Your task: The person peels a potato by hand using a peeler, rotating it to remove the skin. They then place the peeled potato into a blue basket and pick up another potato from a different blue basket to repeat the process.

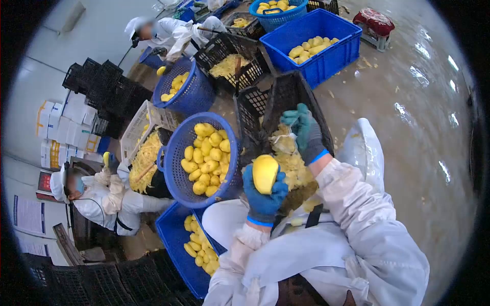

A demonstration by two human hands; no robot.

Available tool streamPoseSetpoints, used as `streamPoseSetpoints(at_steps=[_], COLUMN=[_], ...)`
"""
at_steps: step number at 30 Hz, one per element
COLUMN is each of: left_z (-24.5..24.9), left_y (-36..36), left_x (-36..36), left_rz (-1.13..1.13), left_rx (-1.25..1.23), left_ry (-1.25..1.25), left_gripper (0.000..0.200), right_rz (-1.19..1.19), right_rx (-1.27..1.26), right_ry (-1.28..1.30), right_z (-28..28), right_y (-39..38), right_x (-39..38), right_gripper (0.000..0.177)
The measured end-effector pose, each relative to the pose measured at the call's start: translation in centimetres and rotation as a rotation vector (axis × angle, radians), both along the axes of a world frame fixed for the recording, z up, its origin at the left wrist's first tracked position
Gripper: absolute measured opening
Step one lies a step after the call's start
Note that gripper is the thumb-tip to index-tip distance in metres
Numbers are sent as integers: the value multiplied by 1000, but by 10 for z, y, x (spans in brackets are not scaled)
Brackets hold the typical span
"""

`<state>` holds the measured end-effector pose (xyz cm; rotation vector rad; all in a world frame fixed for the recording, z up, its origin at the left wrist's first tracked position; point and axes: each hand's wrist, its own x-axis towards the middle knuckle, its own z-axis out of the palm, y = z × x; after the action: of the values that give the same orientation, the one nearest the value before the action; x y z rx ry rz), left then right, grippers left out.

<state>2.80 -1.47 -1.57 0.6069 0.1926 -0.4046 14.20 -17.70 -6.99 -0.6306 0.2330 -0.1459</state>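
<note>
In my left hand (265,196), gloved in blue, is a large yellow mango (265,174), its peeled side facing up. My right hand (306,132), in a teal and grey glove, is raised to the right of the mango and apart from it. Its fingers are closed around a small pale tool, apparently a peeler (291,135), mostly hidden by the glove. Below both hands, a black crate (322,109) holds a heap of pale yellow peelings (296,171).
At my left stand a round blue basket (172,176) of peeled mangoes and a blue bin (171,229) with more. Another blue bin (337,58) is ahead. Two co-workers in white (109,201) sit among crates. Wet floor (408,127) lies right, with a red-topped stool (375,23).
</note>
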Motion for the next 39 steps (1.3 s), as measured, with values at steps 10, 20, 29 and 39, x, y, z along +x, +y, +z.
streamPoseSetpoints(at_steps=[10, 20, 29, 39], left_z=[22, 13, -3, -15], left_y=[2, 8, 24, 33], left_x=[-12, -13, -17, -2], left_rz=[-67, -107, -293, -235], left_rx=[637, -40, 331, 881], left_ry=[-305, 7, -199, -710], left_gripper=[47, 54, 47, 51], right_rz=[-62, 394, 217, 502], right_rx=[86, -81, -30, 15], right_ry=[7, 88, 126, 1], right_z=[23, 41, 35, 29], right_y=[-21, 21, 6, 26], right_x=[-4, -56, -48, -48], right_gripper=[40, 50, 40, 33])
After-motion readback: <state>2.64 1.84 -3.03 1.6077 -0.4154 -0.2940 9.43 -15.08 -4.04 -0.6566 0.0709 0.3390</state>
